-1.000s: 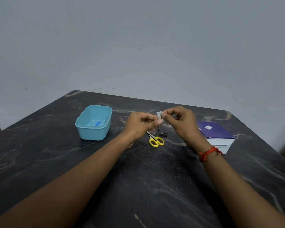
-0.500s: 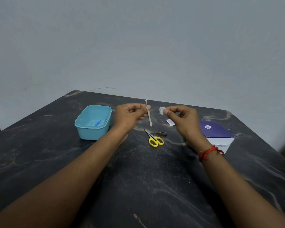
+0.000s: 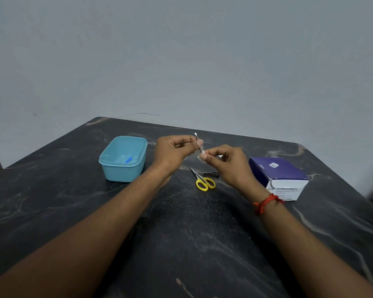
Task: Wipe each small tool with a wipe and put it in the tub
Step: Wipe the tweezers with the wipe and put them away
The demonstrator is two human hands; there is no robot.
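Observation:
My left hand point(image 3: 174, 150) pinches a thin metal tool point(image 3: 196, 138) near its upper part, its flat tip pointing up. My right hand point(image 3: 226, 162) pinches a small white wipe point(image 3: 202, 156) around the tool's lower end. Both hands hover above the black table. The light blue tub point(image 3: 123, 159) stands to the left, with a small blue tool point(image 3: 128, 159) inside it. Yellow-handled scissors point(image 3: 204, 180) and a dark nail clipper point(image 3: 211, 174) lie on the table under my hands.
A purple and white box of alcohol swabs point(image 3: 282, 178) stands to the right of my right hand. A small white scrap point(image 3: 220, 156) lies behind my right hand. The marbled black table point(image 3: 192, 244) ends at a grey wall behind.
Half a second ago my hands were apart, tool left and wipe right. They have come together, and the wipe is now around the tool's lower end.

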